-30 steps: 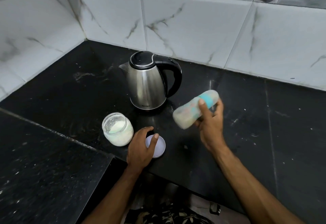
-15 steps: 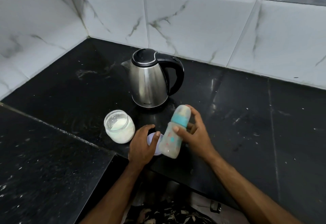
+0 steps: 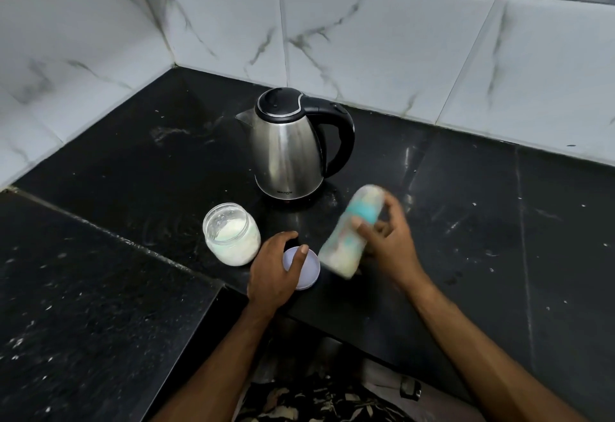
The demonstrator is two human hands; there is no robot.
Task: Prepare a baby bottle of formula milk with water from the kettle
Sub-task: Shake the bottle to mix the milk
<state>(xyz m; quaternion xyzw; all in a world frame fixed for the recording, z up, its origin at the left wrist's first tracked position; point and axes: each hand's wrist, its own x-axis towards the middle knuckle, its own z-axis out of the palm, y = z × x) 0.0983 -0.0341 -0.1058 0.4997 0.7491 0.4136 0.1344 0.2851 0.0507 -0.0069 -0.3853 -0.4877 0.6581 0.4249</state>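
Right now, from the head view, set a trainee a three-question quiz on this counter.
1. True or false: the kettle has its lid shut.
2. Which hand grips the baby bottle? A) left B) right C) neither
3. Fill in: the left hand rests on the round ____ beside the open formula jar.

Key: 1 true; 2 B, the right hand; 3 lid.
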